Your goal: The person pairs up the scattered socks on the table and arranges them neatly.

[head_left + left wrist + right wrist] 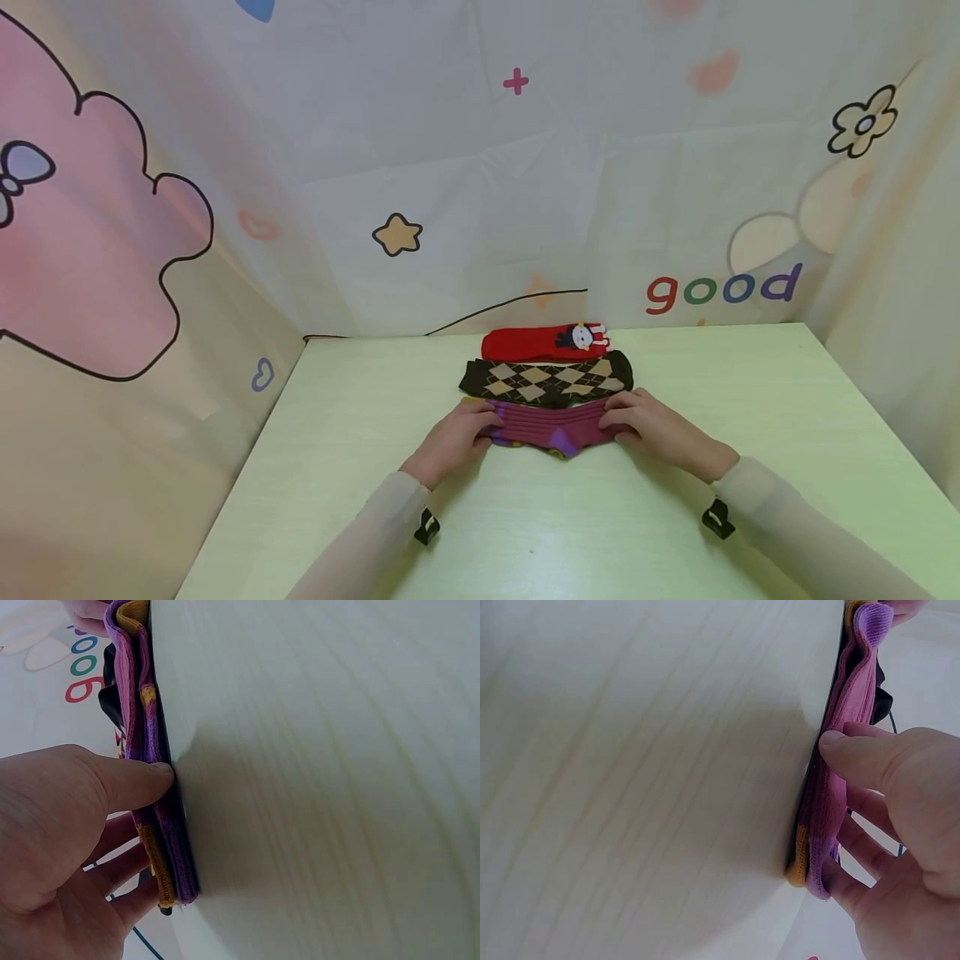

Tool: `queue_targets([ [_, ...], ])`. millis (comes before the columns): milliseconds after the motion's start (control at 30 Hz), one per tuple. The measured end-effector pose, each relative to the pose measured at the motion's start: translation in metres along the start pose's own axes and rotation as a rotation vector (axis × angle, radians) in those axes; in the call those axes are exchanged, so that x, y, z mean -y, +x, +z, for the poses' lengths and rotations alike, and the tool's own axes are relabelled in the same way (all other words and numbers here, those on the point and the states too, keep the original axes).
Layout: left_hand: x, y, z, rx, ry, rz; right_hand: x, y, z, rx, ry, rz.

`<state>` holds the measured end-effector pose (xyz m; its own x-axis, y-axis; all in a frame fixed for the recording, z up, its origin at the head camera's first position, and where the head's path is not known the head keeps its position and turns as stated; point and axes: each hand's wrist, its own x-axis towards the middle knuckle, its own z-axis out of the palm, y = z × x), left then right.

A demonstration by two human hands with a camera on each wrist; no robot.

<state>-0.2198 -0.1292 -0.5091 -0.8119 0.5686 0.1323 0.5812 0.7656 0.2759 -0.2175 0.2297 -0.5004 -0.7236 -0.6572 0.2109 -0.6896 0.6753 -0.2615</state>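
A magenta pair of socks (pixel 551 425) with purple heel and mustard patches lies flat across the table, and the wrist views show its stacked layers edge-on. At its left end my left hand (pixel 456 437) grips it, thumb (pixel 142 782) on the near edge and fingers over the top and far side. My right hand (pixel 660 429) holds the other end the same way, its thumb (pixel 855 757) against the near edge. Right behind lies a dark argyle pair of socks (pixel 547 380) with tan diamonds. Farthest back is a red pair of socks (pixel 525 343) with a cartoon figure.
The pale green table (pixel 360 392) ends at the back against a printed cloth curtain (pixel 480 167), which also hangs along the left and right sides. Small black clips (pixel 427 527) show at both cuffs.
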Motion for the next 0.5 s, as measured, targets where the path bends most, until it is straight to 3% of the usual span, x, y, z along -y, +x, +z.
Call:
queue_targets([
  [500, 0.0001, -0.0003, -0.0013, 0.019, 0.015, -0.013, 0.0019, 0.0003, -0.0010, -0.001, -0.006, -0.003],
])
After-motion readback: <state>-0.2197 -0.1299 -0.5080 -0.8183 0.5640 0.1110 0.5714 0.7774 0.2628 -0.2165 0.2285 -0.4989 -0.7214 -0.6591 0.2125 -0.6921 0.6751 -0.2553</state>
